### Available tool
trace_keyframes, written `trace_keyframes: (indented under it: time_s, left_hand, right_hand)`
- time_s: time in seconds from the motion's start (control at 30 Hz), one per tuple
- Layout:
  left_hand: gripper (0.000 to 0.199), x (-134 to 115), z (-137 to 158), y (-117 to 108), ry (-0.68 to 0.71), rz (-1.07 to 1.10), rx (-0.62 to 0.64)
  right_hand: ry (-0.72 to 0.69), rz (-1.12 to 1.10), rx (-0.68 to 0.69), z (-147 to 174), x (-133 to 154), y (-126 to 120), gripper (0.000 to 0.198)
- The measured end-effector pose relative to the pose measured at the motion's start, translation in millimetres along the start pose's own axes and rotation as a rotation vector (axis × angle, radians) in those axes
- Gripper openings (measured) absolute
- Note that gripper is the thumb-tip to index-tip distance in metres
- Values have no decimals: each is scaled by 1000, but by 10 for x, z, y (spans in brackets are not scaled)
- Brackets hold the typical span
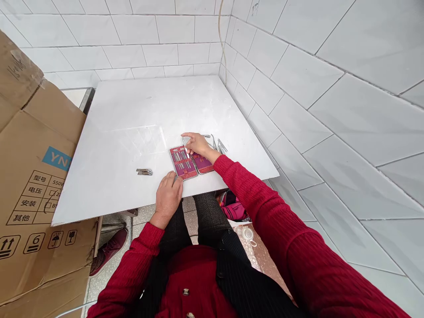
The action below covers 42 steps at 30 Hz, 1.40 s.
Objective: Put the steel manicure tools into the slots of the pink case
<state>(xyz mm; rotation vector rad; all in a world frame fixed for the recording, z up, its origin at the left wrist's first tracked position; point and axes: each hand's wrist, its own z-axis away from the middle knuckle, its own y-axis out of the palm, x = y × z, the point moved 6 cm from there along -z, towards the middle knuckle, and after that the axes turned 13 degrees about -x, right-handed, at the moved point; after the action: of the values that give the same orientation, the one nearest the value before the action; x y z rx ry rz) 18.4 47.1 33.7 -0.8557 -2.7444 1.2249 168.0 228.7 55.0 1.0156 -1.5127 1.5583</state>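
Note:
A manicure set case (185, 173) lies unfolded near the table's front edge, with a purple and red lining. Several slim metal tools (180, 159) sit in its left half. Over the case's middle is my right hand (198, 145), index finger stretched out. A thin pale piece shows between its fingers, too small to name. My left hand (168, 194) rests on the table edge by the case's lower left corner, fingers laid out and holding nothing. Left of the case lies a nail clipper (144, 172). Beyond my right wrist are metal nippers (214, 142), partly hidden.
The white table (132, 106) meets tiled walls at the back and right. A large cardboard box (36, 145) stands against its left side. A pink and black bag (234, 210) is under the front edge. A dark red shoe (111, 251) shows on the floor.

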Motion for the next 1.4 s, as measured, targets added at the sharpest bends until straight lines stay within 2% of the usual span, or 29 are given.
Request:
trace_keyframes:
  time_s: [0.23,0.37,0.57,0.97,1.4]
  left_hand:
    - [24,9,0,8,-2,-3,5]
    - [23,6,-1,7,11,-23,-2]
    - [22,-10,-9,3,26,-44,-3]
    - [23,-15,-20,-1,17,-34,-5]
    - [23,-51,-40,-44,87,-90,-54]
  right_hand:
    - [-44,138,-46,32,68,-39,51]
    - [-138,255,-129,-5,80,-47,41]
    - [-214,369,-164,-42,49,-4,43]
    - [-291,244,-264,35,-116,52,40]
    - [-415,388,-285,224,-115,162,43]
